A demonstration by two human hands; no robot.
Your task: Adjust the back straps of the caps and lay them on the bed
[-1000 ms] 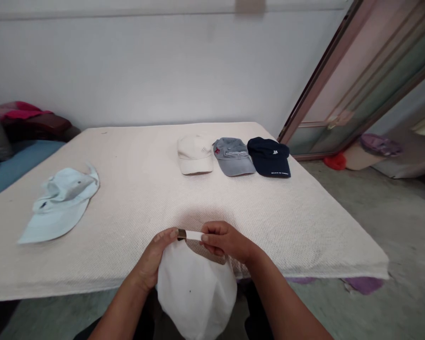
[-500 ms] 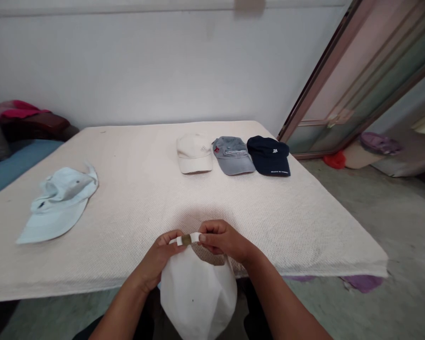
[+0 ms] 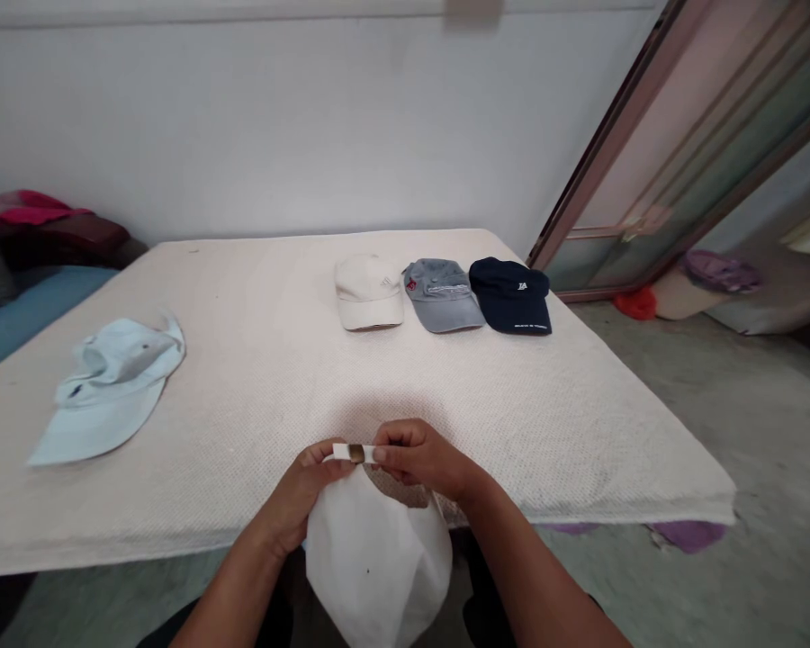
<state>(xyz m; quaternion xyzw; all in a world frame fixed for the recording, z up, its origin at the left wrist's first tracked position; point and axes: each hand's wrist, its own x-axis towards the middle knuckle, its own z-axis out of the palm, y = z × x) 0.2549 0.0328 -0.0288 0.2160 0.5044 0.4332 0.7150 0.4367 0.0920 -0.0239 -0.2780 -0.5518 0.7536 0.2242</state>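
A white cap (image 3: pixel 378 567) hangs at the near edge of the table, its back opening turned away from me. My left hand (image 3: pixel 303 486) pinches the left end of its back strap (image 3: pixel 343 452), close to a brass-coloured buckle (image 3: pixel 356 454). On the other side of the buckle, my right hand (image 3: pixel 418 459) grips the strap between thumb and fingers. The cap's brim is out of view.
On the cloth-covered table (image 3: pixel 256 396), a cream cap (image 3: pixel 368 292), a grey-blue cap (image 3: pixel 442 295) and a navy cap (image 3: pixel 511 297) sit in a row. A crumpled pale blue cap (image 3: pixel 112 387) lies at the left. Behind stands a white wall (image 3: pixel 276 126).
My right hand has shifted slightly left along the strap, closer to the buckle. More of the strap's end shows left of the buckle. The other caps have stayed put.
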